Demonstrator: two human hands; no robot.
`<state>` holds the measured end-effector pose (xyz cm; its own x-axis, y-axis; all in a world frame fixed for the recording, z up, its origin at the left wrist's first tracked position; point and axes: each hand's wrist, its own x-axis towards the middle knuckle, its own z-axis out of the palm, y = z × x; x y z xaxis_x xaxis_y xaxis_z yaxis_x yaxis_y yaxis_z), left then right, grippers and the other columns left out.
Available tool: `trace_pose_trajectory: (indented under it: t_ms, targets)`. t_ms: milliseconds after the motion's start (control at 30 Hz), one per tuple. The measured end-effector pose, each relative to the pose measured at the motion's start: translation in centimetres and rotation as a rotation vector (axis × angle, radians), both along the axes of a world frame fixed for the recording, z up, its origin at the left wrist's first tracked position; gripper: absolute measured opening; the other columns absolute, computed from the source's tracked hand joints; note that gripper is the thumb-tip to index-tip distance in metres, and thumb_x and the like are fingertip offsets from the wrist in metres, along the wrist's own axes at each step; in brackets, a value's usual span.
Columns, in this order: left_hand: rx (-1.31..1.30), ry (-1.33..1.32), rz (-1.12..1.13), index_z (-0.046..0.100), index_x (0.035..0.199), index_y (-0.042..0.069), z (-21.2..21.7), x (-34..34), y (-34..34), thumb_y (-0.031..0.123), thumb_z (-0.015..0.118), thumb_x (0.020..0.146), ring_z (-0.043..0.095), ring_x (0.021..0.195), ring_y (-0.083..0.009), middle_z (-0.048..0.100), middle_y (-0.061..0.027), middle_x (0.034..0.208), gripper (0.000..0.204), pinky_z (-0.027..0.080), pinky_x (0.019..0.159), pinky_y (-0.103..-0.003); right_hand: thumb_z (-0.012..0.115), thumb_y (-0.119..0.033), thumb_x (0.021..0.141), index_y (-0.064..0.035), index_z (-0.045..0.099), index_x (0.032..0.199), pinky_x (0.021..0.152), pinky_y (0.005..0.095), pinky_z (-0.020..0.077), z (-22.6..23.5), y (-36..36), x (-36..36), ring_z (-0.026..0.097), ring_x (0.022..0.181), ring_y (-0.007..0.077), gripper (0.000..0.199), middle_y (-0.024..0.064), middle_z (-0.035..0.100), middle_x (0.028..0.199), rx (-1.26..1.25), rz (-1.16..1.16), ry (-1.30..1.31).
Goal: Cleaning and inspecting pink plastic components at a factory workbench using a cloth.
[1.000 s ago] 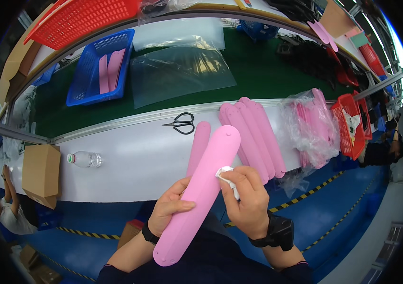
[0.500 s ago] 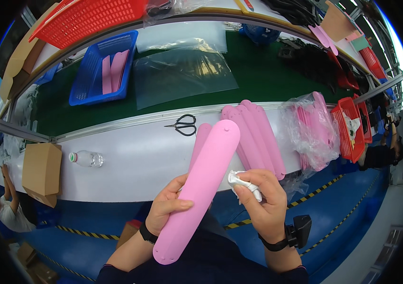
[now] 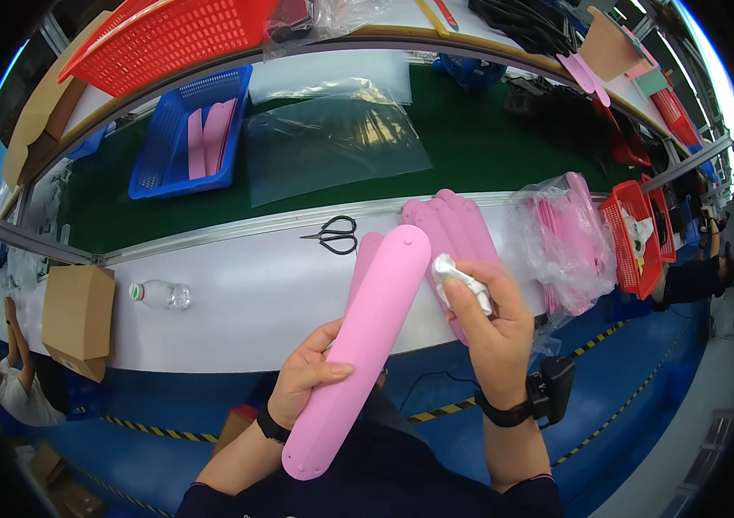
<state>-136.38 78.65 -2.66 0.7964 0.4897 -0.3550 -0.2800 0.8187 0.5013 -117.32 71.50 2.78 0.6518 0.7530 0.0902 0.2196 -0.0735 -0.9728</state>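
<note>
Lifting clear of the surface: the right hand (image 3: 498, 324), pinching a wadded white cloth (image 3: 463, 283), was against the long pink panel (image 3: 362, 341) one second ago; cloth now sits higher, just beside the panel's upper right edge, a narrow gap showing. Judged: rubbing contact is interrupted at this instant. Left hand (image 3: 302, 380) grasps the panel's left edge, thumb on the front face, grip little changed. Panel is at centre frame, tilted, upper end leaning right.

Edges: panel's lower end hangs past the front edge of the white table (image 3: 220, 332). Left: tabletop stretches toward the clear bottle (image 3: 165, 296), giving the most room. Right: pink panel stack (image 3: 462, 223) directly behind the cloth; tighter. Above: black scissors (image 3: 337, 235), near the panel's upper end.
</note>
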Motion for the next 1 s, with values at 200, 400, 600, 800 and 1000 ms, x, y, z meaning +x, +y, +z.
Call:
trace_pose_trajectory:
  t_ms: [200,400,600,800,1000]
  targets:
    - [-0.024,0.049,0.404,0.038,0.131,-0.002,-1.1,-1.8,3.9,-0.001,0.053,0.08,0.06,0.099,-0.0213,0.054,-0.0158,0.118,0.054,0.051,0.086,-0.033,0.056,-0.019,0.088,-0.0037,0.063,0.096,0.076,0.0372,0.0489,-6.8,-5.3,-5.1,0.059,0.085,0.0309,0.018,0.0129,0.056,0.088,-0.557,1.2,-0.227]
    - [-0.019,0.105,0.387,0.038,0.131,-0.001,-5.0,-3.8,4.4,-0.002,0.049,0.084,0.06,0.1,-0.0184,0.054,-0.0137,0.116,0.048,0.053,0.084,-0.029,0.06,-0.009,0.082,0.0009,0.063,0.094,0.068,0.0375,0.0491,-10.3,-6.4,-2.7,0.06,0.078,0.0313,0.015,0.0159,0.057,0.087,-0.538,0.44,-0.262]
    - [-0.101,0.103,0.188,0.036,0.132,0.0,-6.0,-1.1,1.7,-0.002,0.053,0.083,0.06,0.099,-0.02,0.055,-0.0143,0.115,0.052,0.054,0.08,-0.032,0.062,-0.011,0.085,0.0007,0.063,0.099,0.059,0.0233,0.0444,-7.9,1.3,-1.4,0.058,0.068,0.0104,0.018,0.0094,0.058,0.086,-0.173,0.188,0.14]
    - [-0.084,0.106,0.241,0.039,0.128,0.001,-7.0,-1.5,2.9,0.001,0.053,0.085,0.061,0.096,-0.0204,0.055,-0.0149,0.112,0.045,0.054,0.08,-0.032,0.065,-0.011,0.081,-0.0036,0.064,0.096,0.07,0.0317,0.0479,-9.6,0.2,-5.5,0.058,0.077,0.0269,0.017,0.0117,0.06,0.087,-0.224,0.791,0.016]
    - [-0.348,-0.072,0.355,0.041,0.127,0.0,-8.0,-3.2,4.9,0.008,0.048,0.093,0.053,0.071,-0.0113,0.052,-0.0054,0.087,0.035,0.049,0.061,-0.023,0.065,-0.013,0.081,-0.0007,0.064,0.096,0.065,0.0307,0.0484,-11.7,-6.0,-2.0,0.06,0.074,0.0237,0.019,0.0127,0.061,0.086,-0.613,0.4,0.026]
